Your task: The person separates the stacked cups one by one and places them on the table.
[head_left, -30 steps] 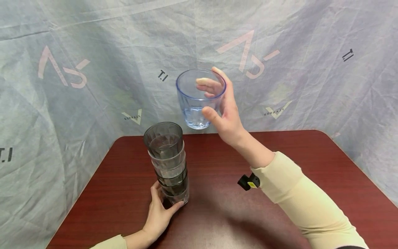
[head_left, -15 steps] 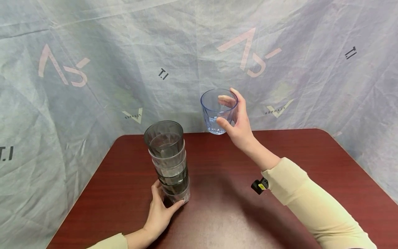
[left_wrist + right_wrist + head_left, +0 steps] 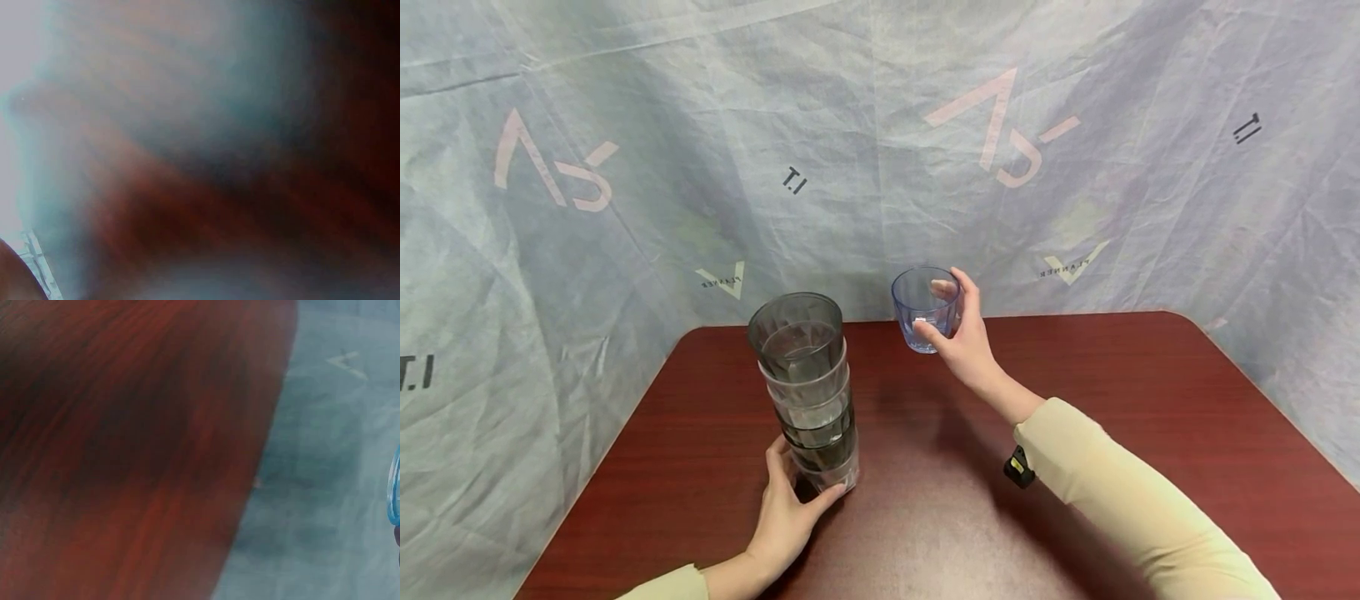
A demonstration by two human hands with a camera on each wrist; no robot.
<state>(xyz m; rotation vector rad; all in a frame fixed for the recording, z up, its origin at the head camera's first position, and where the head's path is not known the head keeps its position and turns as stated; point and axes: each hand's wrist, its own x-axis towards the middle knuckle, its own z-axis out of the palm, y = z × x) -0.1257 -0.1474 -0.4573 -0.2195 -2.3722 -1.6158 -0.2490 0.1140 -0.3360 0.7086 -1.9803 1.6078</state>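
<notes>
A tall stack of nested cups [image 3: 808,392], smoky grey and clear by turns, stands on the table left of centre in the head view. My left hand [image 3: 786,517] grips the lowest cup of that stack, thumb at the front and fingers round the left side. Farther back, my right hand [image 3: 966,337] holds a clear blue cup [image 3: 925,304] upright between thumb and fingers, above the table's far part. Only the rim of the blue cup [image 3: 394,494] enters the right wrist view. The left wrist view is blurred, with a sliver of clear cup [image 3: 44,265] at its lower left.
The dark red wooden table [image 3: 1075,367] has a rounded far corner at the right. Behind and beside it hangs a wrinkled grey sheet [image 3: 700,125] with printed marks. A small black camera [image 3: 1019,468] sits at my right sleeve.
My right hand has carried the blue cup away from above the stack, first rightward, then down and farther back. My left hand and the stack have stayed in place.
</notes>
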